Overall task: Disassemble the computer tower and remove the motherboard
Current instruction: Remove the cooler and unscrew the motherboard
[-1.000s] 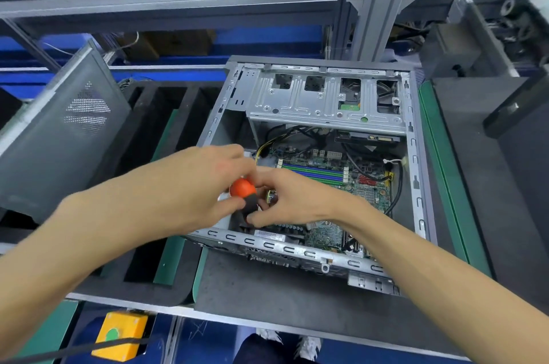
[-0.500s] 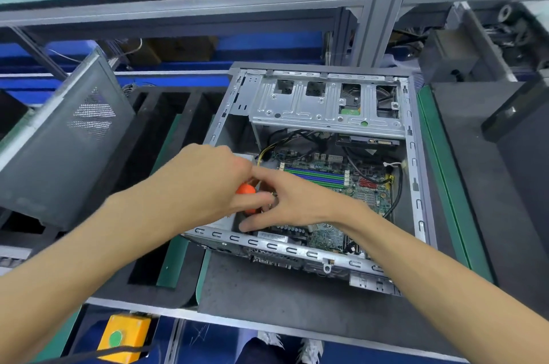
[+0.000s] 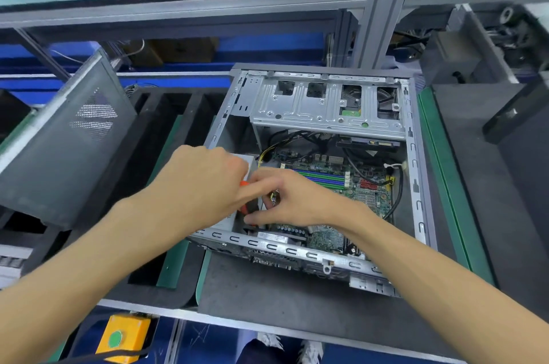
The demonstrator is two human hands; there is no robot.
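Note:
The open computer tower (image 3: 416, 185) lies on its side on a grey mat, with its green motherboard (image 3: 356, 191) bare inside. My left hand (image 3: 205, 185) grips an orange-and-black screwdriver (image 3: 246, 206) over the case's near left corner. My right hand (image 3: 294, 200) meets it there, with finger and thumb pinching the tool's shaft. The tip and whatever it touches are hidden by my hands. A silver drive cage (image 3: 326, 108) spans the far part of the case.
The removed side panel (image 3: 65, 138) leans at the left over a black foam tray (image 3: 160, 156) with slots. Dark equipment (image 3: 517, 114) sits on the mat at right. A yellow button box (image 3: 124, 337) hangs below the bench edge. An aluminium post (image 3: 383, 7) rises behind the case.
Both hands have sunk a little lower into the case with the screwdriver. Its orange handle is now mostly covered by my left hand.

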